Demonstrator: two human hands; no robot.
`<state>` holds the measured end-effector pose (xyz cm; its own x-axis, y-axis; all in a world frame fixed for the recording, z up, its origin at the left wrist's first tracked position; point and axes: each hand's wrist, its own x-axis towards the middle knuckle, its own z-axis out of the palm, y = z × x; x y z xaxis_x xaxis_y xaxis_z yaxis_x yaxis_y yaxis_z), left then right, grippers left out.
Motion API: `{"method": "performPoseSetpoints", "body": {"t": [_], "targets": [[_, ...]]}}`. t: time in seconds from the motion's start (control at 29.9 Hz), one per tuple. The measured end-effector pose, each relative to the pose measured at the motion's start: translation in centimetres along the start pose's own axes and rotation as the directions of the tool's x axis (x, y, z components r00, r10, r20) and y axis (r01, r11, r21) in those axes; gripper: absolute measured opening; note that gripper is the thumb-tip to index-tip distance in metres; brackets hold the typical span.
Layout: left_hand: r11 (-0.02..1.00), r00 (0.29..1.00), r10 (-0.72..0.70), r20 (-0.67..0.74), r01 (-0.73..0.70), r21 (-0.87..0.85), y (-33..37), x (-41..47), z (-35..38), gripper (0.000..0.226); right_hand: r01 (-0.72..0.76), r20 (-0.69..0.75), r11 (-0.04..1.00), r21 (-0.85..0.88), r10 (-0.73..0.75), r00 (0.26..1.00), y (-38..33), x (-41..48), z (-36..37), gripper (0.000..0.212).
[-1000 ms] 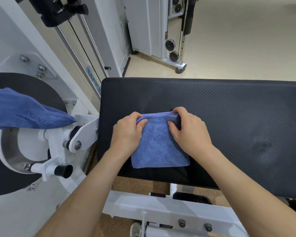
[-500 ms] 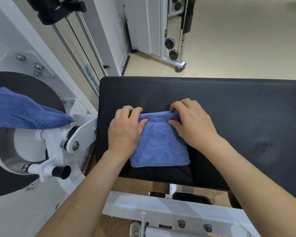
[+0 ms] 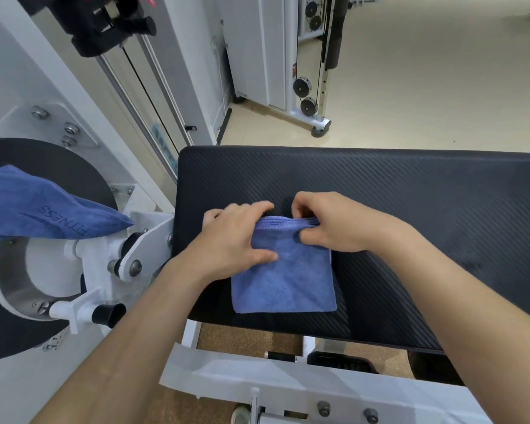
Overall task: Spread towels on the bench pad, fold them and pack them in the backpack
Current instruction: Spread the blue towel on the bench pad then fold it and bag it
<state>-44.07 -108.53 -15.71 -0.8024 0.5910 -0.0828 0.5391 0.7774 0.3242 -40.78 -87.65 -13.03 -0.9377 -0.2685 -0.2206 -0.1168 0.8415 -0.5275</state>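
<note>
Our left grip [image 3: 236, 237] and right grip [image 3: 343, 224] each pinch the far edge of the folded towel [image 3: 285, 283], which lies near-left on the table [image 3: 426, 194].

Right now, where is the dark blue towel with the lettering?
In the head view, the dark blue towel lies at far left, draped over the black disc, left of the bench pad.

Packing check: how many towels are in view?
2: one folded towel on the bench pad; one darker towel draped on the machine at left. Others may be hidden off-frame.
</note>
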Motion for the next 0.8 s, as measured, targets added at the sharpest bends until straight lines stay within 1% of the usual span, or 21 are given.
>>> {"method": "performPoseSetpoints", "body": {"t": [0.07, 0.1, 0.13, 0.17, 0.2, 0.23, 0.27, 0.3, 0.33, 0.37, 0.4, 0.43, 0.47, 0.54, 0.6, 0.67, 0.74, 0.8], "targets": [[0.999, 0.998, 0.006, 0.067, -0.010, 0.048, 0.6, 0.1, -0.6, 0.046, -0.013, 0.069, 0.996, 0.085, 0.007, 0.998, -0.2, -0.7, -0.9, 0.016], [1.000, 0.998, 0.009, 0.070, -0.010, 0.015, 0.9, 0.1, -1.0, 0.038, -0.024, 0.097, 0.996, 0.089, 0.015, 0.995, -0.2, -1.2, -1.4, 0.018], [0.999, 0.999, 0.013, 0.048, -0.010, -0.054, 1.2, 0.2, -1.3, 0.032, -0.026, 0.106, 0.997, 0.077, 0.017, 0.994, -0.3, -1.7, -2.1, 0.022], [0.991, 1.000, 0.017, 0.006, -0.016, -0.135, 1.5, 0.2, -1.7, 0.028, -0.012, 0.079, 0.999, 0.052, 0.008, 0.997, -0.4, -2.3, -2.9, 0.025], [0.979, 0.997, 0.033, -0.071, -0.047, -0.199, 2.0, 0.3, -2.3, 0.025, 0.013, 0.009, 1.000, 0.010, -0.013, 1.000, -0.6, -2.9, -3.8, 0.027], [0.973, 0.976, 0.074, -0.203, -0.116, -0.201, 2.5, 0.5, -3.0, 0.023, 0.039, -0.098, 0.998, -0.045, -0.044, 0.994, -0.9, -3.7, -4.7, 0.029], [0.972, 0.923, 0.139, -0.358, -0.196, -0.129, 3.2, 0.7, -3.7, 0.023, 0.056, -0.225, 0.992, -0.110, -0.080, 0.971, -1.1, -4.6, -5.5, 0.029], [0.966, 0.838, 0.217, -0.500, -0.259, -0.015, 3.9, 0.9, -4.3, 0.025, 0.060, -0.350, 0.981, -0.183, -0.122, 0.929, -1.3, -5.5, -6.2, 0.029], [0.952, 0.745, 0.289, -0.602, -0.290, 0.098, 4.8, 1.0, -4.7, 0.025, 0.055, -0.449, 0.966, -0.253, -0.168, 0.878, -1.5, -6.5, -6.4, 0.027], [0.937, 0.673, 0.343, -0.656, -0.300, 0.182, 5.5, 1.0, -4.8, 0.024, 0.053, -0.511, 0.945, -0.322, -0.221, 0.830, -1.4, -7.4, -6.2, 0.025], [0.922, 0.634, 0.383, -0.672, -0.306, 0.237, 6.1, 0.8, -4.4, 0.021, 0.051, -0.537, 0.920, -0.389, -0.272, 0.799, -1.1, -8.3, -5.5, 0.023], [0.909, 0.627, 0.414, -0.660, -0.317, 0.269, 6.6, 0.6, -3.5, 0.017, 0.052, -0.534, 0.895, -0.443, -0.309, 0.787, -0.5, -9.0, -4.3, 0.022], [0.897, 0.647, 0.442, -0.621, -0.334, 0.290, 6.8, 0.2, -1.9, 0.013, 0.060, -0.505, 0.877, -0.478, -0.330, 0.797, 0.3, -9.6, -2.7, 0.022], [0.862, 0.712, 0.505, -0.488, -0.389, 0.325, 6.7, -1.1, 2.5, 0.004, 0.084, -0.381, 0.859, -0.505, -0.309, 0.872, 2.1, -10.4, 1.3, 0.026], [0.835, 0.760, 0.539, -0.363, -0.427, 0.346, 6.2, -2.7, 6.9, 0.008, 0.109, -0.231, 0.864, -0.491, -0.250, 0.940, 3.9, -11.1, 5.1, 0.030], [0.846, 0.790, 0.516, -0.330, -0.410, 0.340, 6.1, -3.9, 9.4, 0.010, 0.136, -0.155, 0.877, -0.460, -0.230, 0.961, 4.9, -11.9, 7.3, 0.030], [0.868, 0.801, 0.481, -0.356, -0.378, 0.323, 6.4, -4.3, 10.0, 0.012, 0.132, -0.184, 0.910, -0.393, -0.218, 0.958, 4.9, -12.3, 7.3, 0.031], [0.873, 0.808, 0.468, -0.359, -0.357, 0.333, 6.8, -4.4, 9.8, 0.013, 0.095, -0.284, 0.927, -0.363, -0.208, 0.936, 4.6, -11.9, 6.3, 0.033]]}}
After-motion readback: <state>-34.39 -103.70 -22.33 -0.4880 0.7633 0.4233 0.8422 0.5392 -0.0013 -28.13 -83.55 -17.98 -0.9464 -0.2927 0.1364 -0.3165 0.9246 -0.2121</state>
